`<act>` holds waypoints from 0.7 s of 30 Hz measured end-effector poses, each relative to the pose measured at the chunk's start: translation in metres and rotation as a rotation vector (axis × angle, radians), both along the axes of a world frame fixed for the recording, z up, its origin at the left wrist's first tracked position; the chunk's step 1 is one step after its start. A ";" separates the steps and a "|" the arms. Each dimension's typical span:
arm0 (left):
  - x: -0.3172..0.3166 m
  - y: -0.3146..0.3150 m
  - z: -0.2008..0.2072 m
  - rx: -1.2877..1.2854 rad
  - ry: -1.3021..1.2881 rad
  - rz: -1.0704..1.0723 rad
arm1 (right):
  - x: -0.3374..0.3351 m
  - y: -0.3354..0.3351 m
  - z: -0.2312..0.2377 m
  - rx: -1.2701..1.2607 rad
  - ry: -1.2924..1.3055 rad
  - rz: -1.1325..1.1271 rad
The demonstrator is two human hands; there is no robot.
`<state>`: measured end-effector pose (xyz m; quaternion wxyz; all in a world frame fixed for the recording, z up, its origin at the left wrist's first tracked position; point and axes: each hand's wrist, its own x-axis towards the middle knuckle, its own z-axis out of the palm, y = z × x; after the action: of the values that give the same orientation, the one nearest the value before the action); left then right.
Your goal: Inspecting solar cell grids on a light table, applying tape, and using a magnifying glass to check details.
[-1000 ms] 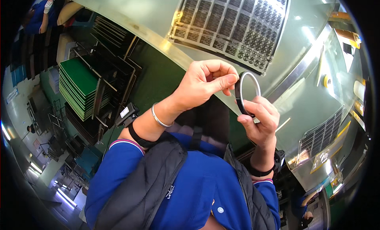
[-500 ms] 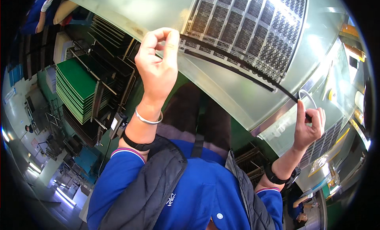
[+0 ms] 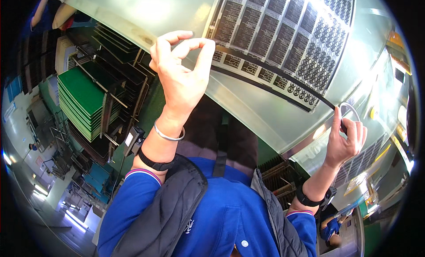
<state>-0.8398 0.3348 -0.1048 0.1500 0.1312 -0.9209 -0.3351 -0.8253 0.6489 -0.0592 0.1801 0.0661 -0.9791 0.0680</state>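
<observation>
Left hand [image 3: 181, 75] pinched shut, thumb and forefinger meeting on the free end of a strip of black tape [image 3: 274, 73]. Right hand [image 3: 345, 139] closed around the tape roll [image 3: 352, 113], forefinger raised along the ring's edge. Tape drawn taut between the two hands, running along the lower edge of a perforated grey panel [image 3: 283, 31]; whether pressed onto the panel or just over it, cannot tell. Roll sitting off the panel's lower right corner, free end at its lower left corner.

Panel patterned with rows of small rectangular blocks and, toward its right, round cut-outs. Panel lying on a pale glossy table top [image 3: 248, 106].

Silver bangle [image 3: 168, 135] and black wristband on left wrist; black watch [image 3: 310, 199] on right wrist. Blue sleeves, dark vest.

Left of the panel, below table level: stack of green boards [image 3: 82, 100] in a dark rack [image 3: 119, 106]. Another person's arm [image 3: 42, 11] far off the panel's upper left.
</observation>
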 end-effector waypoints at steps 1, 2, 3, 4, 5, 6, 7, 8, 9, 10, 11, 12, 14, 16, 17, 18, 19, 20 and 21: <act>0.000 0.000 -0.001 -0.014 0.002 0.000 | 0.000 -0.001 0.000 0.002 -0.002 -0.001; 0.000 0.000 -0.002 -0.013 0.000 -0.001 | 0.001 -0.001 0.000 0.010 -0.007 -0.001; 0.001 -0.001 -0.005 0.016 -0.003 -0.004 | 0.001 -0.002 0.000 0.018 -0.012 -0.001; 0.001 -0.001 -0.006 0.045 -0.006 -0.007 | 0.001 -0.002 0.000 0.019 -0.013 -0.003; 0.001 -0.001 -0.006 0.045 -0.008 -0.009 | 0.001 -0.003 0.000 0.022 -0.012 -0.007; 0.001 -0.001 -0.007 0.042 -0.005 -0.013 | 0.002 -0.004 0.000 0.025 -0.010 -0.011; 0.001 -0.001 -0.007 0.040 -0.002 -0.017 | 0.002 -0.004 0.000 0.026 -0.012 -0.012; 0.001 -0.001 -0.007 0.041 -0.003 -0.019 | 0.002 -0.004 0.000 0.036 -0.010 -0.010; 0.000 -0.001 -0.007 0.028 -0.009 -0.018 | 0.001 -0.005 0.000 0.047 -0.009 -0.008; 0.001 0.000 -0.007 0.015 -0.014 -0.018 | 0.001 -0.005 0.000 0.048 -0.011 -0.009; 0.001 0.000 -0.007 0.016 -0.016 -0.020 | 0.001 -0.006 -0.001 0.050 -0.011 -0.012; 0.001 -0.001 -0.008 0.009 -0.011 -0.019 | 0.001 -0.006 -0.001 0.052 -0.010 -0.015; 0.001 0.000 -0.008 0.005 -0.007 -0.020 | 0.000 -0.007 -0.002 0.053 -0.009 -0.016; 0.001 0.001 -0.008 -0.016 0.004 -0.015 | 0.000 -0.007 -0.002 0.053 -0.006 -0.018; 0.001 0.002 -0.008 -0.015 0.005 -0.017 | 0.000 -0.007 -0.002 0.056 -0.005 -0.017; 0.001 0.002 -0.008 -0.017 0.008 -0.016 | 0.000 -0.006 -0.003 0.058 -0.004 -0.016; 0.001 0.003 -0.008 -0.020 0.012 -0.016 | 0.000 -0.006 -0.003 0.057 -0.004 -0.018; 0.001 0.003 -0.007 -0.021 0.012 -0.018 | 0.000 -0.005 -0.003 0.057 -0.006 -0.018; 0.002 0.004 -0.007 -0.021 0.005 -0.015 | 0.000 -0.004 -0.003 0.058 -0.009 -0.017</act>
<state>-0.8383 0.3392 -0.1118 0.1510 0.1220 -0.9249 -0.3269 -0.8257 0.6450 -0.0618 0.1742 0.0624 -0.9820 0.0384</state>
